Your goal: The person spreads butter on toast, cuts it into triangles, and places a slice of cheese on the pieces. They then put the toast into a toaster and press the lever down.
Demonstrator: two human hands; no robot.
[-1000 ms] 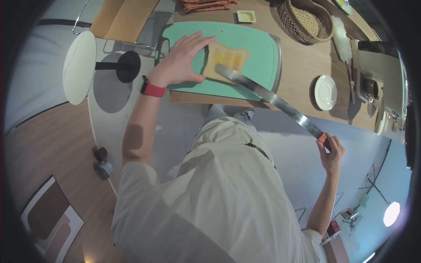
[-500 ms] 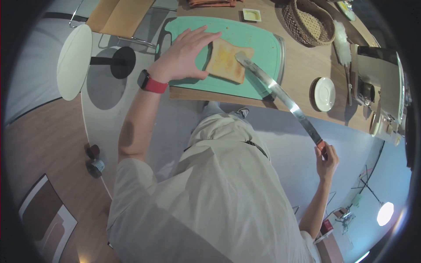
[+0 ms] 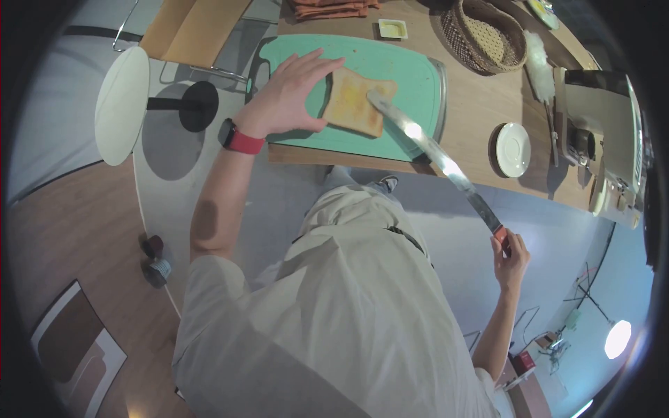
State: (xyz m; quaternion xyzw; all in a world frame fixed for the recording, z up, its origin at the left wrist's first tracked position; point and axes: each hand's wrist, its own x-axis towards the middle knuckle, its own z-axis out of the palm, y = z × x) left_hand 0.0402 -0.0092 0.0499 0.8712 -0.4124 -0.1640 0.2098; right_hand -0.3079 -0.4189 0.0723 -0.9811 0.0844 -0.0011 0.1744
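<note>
A slice of toast [image 3: 352,104] with a yellowish patch on its top lies on the green cutting board [image 3: 414,70]. My left hand [image 3: 289,97], with a red-banded watch at the wrist, spans the toast's left side, fingers spread, the thumb at its lower left corner and the fingertips near its upper left corner. In my right hand [image 3: 512,258] is the orange handle of a long metal spreading knife [image 3: 446,164]. The knife's rounded tip rests on or just above the right part of the toast; exact contact cannot be made out.
A small square dish with yellow contents [image 3: 392,28] sits behind the board. Orange cloths [image 3: 334,8] lie at the back. To the right are a woven basket [image 3: 484,38], a white saucer [image 3: 513,150] and a white appliance [image 3: 599,115]. A round stool [image 3: 122,104] stands left.
The knife tip has shifted slightly left over the toast, and my right hand has moved a little left with it. My left hand keeps its place by the toast. The view has shifted slightly.
</note>
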